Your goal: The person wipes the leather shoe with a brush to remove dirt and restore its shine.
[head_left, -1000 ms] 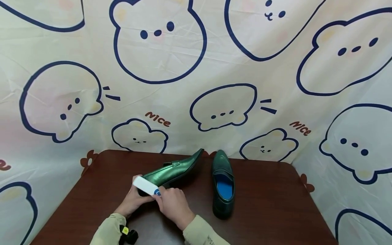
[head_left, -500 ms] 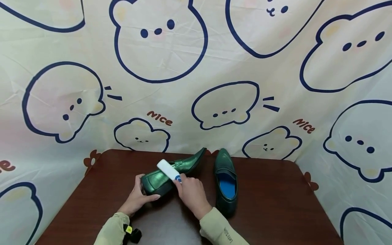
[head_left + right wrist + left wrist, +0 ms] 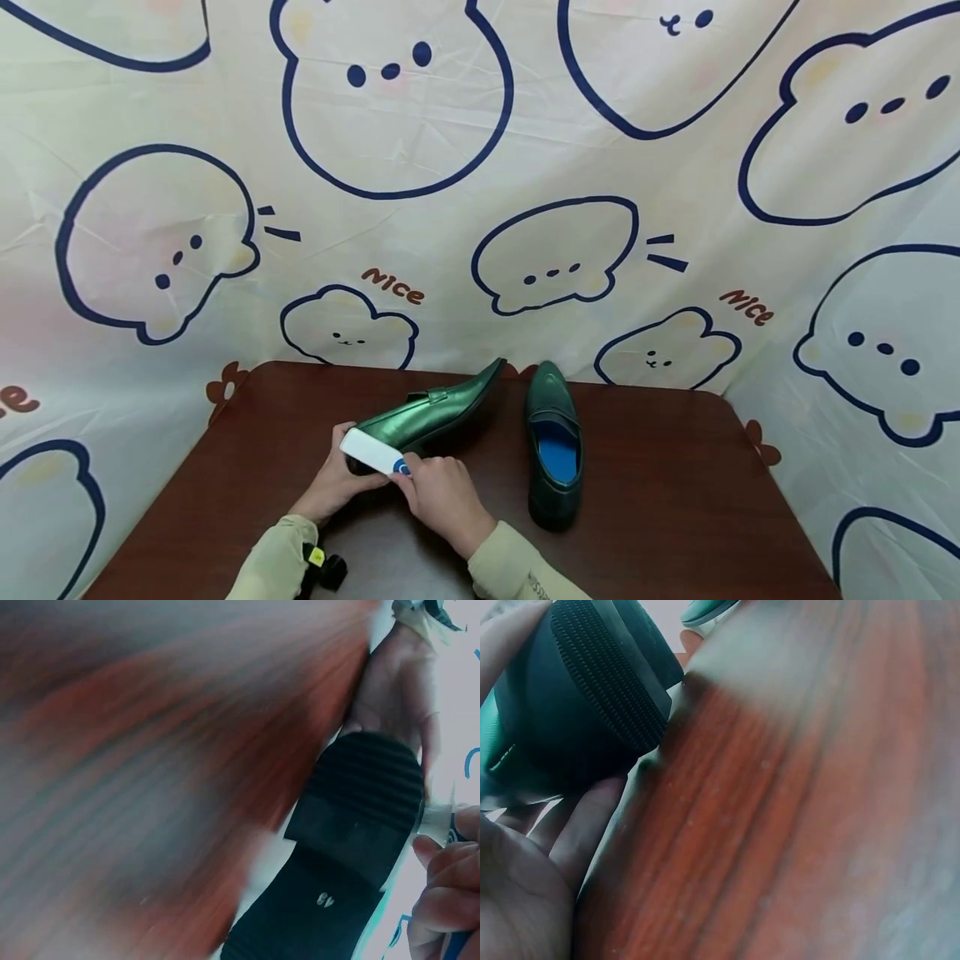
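Observation:
A shiny dark green loafer (image 3: pixel 420 418) lies tipped on its side left of the middle, toe pointing to the back right. My left hand (image 3: pixel 333 483) grips it round the heel, thumb on the near side and fingers behind. My right hand (image 3: pixel 446 496) holds a white, flat-backed brush (image 3: pixel 372 452) with a round blue mark, its head against the upper near the heel. Its underside is hidden in the head view. The right wrist view shows the loafer's black ribbed sole (image 3: pixel 360 791) facing the camera; the left wrist view shows the heel (image 3: pixel 592 682) close up.
A matching green loafer (image 3: pixel 553 450) with a blue insole stands upright to the right, toe toward the back. Both are on a dark brown wooden table (image 3: pixel 675 500). Behind it hangs a pale cloth (image 3: pixel 442 250) printed with cartoon outlines.
The brush has gone from the heel forward to the middle of the loafer and back to the heel. The loafer rolled slightly and returned; the left hand keeps its grip.

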The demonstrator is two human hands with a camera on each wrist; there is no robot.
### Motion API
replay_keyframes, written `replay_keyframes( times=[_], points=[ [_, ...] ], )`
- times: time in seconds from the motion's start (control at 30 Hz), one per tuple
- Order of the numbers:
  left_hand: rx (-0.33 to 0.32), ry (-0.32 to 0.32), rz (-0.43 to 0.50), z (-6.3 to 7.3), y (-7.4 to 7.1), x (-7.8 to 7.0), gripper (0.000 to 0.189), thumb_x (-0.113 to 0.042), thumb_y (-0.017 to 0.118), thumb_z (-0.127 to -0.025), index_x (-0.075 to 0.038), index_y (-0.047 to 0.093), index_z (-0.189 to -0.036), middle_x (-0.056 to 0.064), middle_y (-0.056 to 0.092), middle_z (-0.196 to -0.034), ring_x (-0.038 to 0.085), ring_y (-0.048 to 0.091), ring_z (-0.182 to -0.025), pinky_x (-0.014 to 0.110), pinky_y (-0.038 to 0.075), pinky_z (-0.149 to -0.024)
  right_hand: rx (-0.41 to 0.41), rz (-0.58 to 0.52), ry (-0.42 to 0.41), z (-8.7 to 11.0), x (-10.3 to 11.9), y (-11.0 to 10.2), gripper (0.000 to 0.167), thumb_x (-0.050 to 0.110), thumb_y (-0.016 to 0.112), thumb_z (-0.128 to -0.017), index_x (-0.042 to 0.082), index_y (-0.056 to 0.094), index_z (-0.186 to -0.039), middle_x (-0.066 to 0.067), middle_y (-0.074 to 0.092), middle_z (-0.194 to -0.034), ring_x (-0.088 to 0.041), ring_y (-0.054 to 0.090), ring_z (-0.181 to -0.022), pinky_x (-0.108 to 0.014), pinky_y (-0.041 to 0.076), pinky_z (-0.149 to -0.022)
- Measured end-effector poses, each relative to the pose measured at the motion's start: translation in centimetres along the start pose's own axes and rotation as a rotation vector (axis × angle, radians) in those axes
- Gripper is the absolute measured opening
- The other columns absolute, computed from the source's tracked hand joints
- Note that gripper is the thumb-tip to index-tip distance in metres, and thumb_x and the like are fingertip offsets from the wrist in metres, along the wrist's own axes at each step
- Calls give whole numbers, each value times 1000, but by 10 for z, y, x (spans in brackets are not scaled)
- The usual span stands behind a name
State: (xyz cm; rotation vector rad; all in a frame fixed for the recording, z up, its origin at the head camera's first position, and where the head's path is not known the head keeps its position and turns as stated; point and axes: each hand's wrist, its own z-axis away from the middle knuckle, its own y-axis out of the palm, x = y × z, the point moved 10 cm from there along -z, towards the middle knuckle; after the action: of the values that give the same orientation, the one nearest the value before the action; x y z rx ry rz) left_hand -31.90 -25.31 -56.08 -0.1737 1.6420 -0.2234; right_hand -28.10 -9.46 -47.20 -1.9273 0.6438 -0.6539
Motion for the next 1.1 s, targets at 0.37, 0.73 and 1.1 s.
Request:
replay_keyframes(
  times=[0.37, 0.73, 1.1],
  points=[
    [16, -75, 34, -2, 6, 5, 93, -16, 87, -82, -10, 20, -146, 19, 40, -147, 20, 49, -124, 21, 47, -94, -68, 24, 235, 13, -64, -20, 28, 37, 65, -102, 9, 70, -103, -4, 68, -72, -15, 61, -55, -28, 45, -49],
    [3, -120, 71, -3, 2, 4, 69, -27, 72, -98, -15, 27, -149, 14, 30, -158, 31, 44, -129, 33, 48, -92, -60, 13, 284, 11, -77, -18, 31, 36, 65, -103, 6, 69, -106, -6, 69, -74, -15, 60, -55, -27, 46, -50],
    [-144, -96, 51, -11, -7, 2, 48, -31, 78, -95, -7, 38, -108, 6, 45, -102, 15, 51, -90, 27, 45, -77, 12, -46, 223, 5, -46, -9, 33, 39, 60, -105, 6, 64, -106, -1, 59, -67, -12, 56, -52, -25, 41, -48]
  ],
)
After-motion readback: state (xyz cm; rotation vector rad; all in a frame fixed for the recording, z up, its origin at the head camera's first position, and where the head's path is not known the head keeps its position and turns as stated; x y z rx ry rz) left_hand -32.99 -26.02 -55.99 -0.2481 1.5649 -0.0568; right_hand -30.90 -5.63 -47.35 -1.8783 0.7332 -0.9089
